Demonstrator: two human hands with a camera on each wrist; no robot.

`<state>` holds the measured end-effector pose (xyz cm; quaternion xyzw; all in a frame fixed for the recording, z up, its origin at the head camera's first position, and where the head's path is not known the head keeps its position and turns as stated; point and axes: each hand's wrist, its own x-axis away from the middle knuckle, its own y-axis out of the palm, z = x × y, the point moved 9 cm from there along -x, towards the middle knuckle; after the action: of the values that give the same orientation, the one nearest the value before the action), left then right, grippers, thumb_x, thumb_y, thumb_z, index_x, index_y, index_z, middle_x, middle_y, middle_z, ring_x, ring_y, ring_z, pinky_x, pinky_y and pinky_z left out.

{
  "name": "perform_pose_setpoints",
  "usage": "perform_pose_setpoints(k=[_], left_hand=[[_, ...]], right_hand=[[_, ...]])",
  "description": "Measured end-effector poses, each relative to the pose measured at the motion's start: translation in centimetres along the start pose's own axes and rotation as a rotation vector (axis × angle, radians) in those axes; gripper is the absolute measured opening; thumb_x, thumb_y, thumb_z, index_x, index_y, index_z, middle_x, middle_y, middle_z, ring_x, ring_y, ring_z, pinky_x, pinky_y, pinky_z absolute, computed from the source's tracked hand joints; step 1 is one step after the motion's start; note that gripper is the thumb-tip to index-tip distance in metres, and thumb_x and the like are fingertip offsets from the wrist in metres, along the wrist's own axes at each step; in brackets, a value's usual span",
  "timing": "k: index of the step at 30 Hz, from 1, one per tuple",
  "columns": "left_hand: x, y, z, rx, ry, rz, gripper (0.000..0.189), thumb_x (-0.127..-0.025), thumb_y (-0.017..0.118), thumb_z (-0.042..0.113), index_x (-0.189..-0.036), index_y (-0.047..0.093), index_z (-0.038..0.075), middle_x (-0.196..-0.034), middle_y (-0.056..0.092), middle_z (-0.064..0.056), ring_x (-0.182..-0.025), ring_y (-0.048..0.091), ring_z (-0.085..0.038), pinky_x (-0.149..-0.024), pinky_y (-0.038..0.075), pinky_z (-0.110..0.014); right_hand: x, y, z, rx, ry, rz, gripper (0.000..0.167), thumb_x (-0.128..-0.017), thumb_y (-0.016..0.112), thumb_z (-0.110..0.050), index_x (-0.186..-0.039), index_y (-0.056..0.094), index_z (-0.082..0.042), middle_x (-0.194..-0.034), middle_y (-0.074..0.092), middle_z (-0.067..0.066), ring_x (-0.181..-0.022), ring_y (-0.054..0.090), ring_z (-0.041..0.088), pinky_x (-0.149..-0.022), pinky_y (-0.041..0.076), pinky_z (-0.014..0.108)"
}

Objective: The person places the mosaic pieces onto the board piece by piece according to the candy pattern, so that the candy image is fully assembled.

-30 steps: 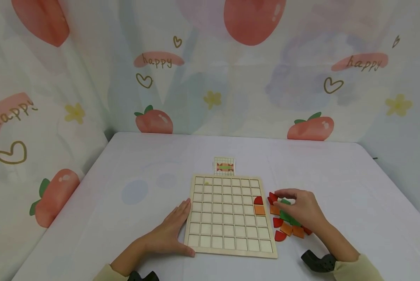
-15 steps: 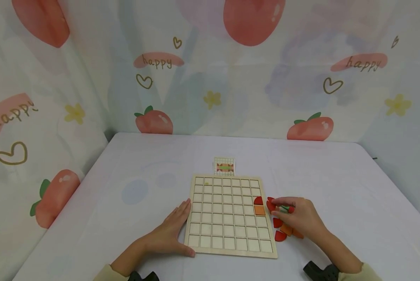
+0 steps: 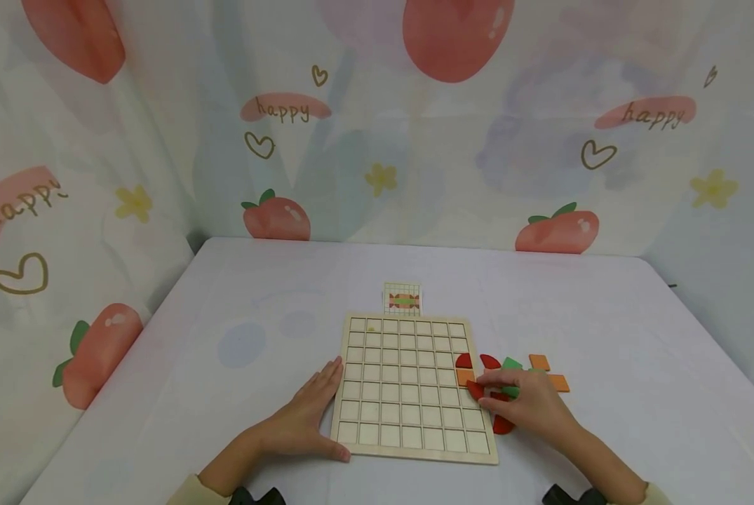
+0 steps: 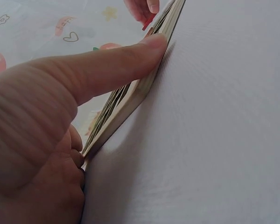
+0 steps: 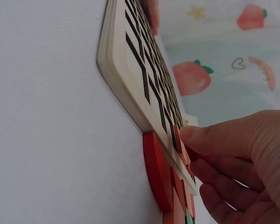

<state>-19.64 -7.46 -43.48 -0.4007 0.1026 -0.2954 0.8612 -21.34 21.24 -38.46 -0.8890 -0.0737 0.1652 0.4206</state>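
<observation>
In the head view, my right hand (image 3: 531, 403) pinches a red quarter-round piece (image 3: 475, 390) between thumb and fingers, over the right edge of the wooden grid board (image 3: 414, 456). Beside it in the board's right column lie an orange square (image 3: 465, 378) and, above that, another red rounded piece (image 3: 463, 360). My left hand (image 3: 301, 421) rests against the board's left side with its fingers extended. Its thumb (image 4: 130, 60) lies along the near edge in the left wrist view. In the right wrist view, my right fingers partly hide the pinched piece.
Right of the board lie loose pieces: a red rounded piece (image 3: 489, 361), another red one (image 3: 503, 425), a green piece (image 3: 511, 363), and orange ones (image 3: 558, 383). My right hand covers part of this group. A small pattern card (image 3: 403, 298) touches the board's far edge.
My right hand has moved left and nearer, carrying the red piece from the loose group to the board's edge. Orange pieces it hid before now show. My left hand has stayed put.
</observation>
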Motion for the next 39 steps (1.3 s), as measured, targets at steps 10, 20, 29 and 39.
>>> perform_pose_setpoints(k=[10, 20, 29, 39], left_hand=[[0.0, 0.0, 0.0, 0.0, 0.005, -0.001, 0.125, -0.063, 0.073, 0.061, -0.147, 0.0, 0.003, -0.153, -0.005, -0.006, -0.138, -0.005, -0.017, -0.11, 0.003, -0.043], [0.0, 0.1, -0.2, 0.005, -0.003, -0.003, 0.126, -0.063, 0.073, 0.061, -0.147, 0.0, 0.003, -0.153, -0.005, -0.006, -0.138, -0.005, -0.017, -0.11, 0.003, -0.042], [0.0, 0.2, -0.3, 0.0, -0.015, -0.005, 0.127, -0.062, 0.073, 0.063, -0.147, -0.001, 0.006, -0.153, -0.006, -0.003, -0.138, -0.006, -0.014, -0.11, 0.003, -0.04], [0.0, 0.2, -0.3, -0.001, -0.01, -0.006, 0.126, -0.063, 0.072, 0.063, -0.147, -0.001, 0.005, -0.153, -0.006, -0.003, -0.138, -0.006, -0.015, -0.11, 0.003, -0.041]], right_hand=[[0.2, 1.0, -0.4, 0.007, -0.067, -0.059, 0.025, -0.07, 0.08, -0.013, -0.093, 0.072, -0.016, -0.085, 0.067, -0.013, -0.077, 0.059, 0.005, -0.066, 0.052, 0.024], [0.2, 1.3, -0.6, 0.022, -0.102, -0.048, 0.027, -0.068, 0.081, -0.01, -0.093, 0.072, -0.014, -0.085, 0.067, -0.012, -0.076, 0.058, 0.005, -0.062, 0.051, 0.023], [0.2, 1.2, -0.7, 0.019, -0.064, -0.049, 0.025, -0.069, 0.08, -0.013, -0.093, 0.073, -0.015, -0.086, 0.067, -0.01, -0.077, 0.057, 0.008, -0.063, 0.05, 0.023], [0.3, 1.0, -0.9, 0.019, -0.078, -0.045, 0.026, -0.069, 0.08, -0.013, -0.094, 0.073, -0.015, -0.087, 0.068, -0.009, -0.081, 0.059, 0.008, -0.065, 0.051, 0.025]])
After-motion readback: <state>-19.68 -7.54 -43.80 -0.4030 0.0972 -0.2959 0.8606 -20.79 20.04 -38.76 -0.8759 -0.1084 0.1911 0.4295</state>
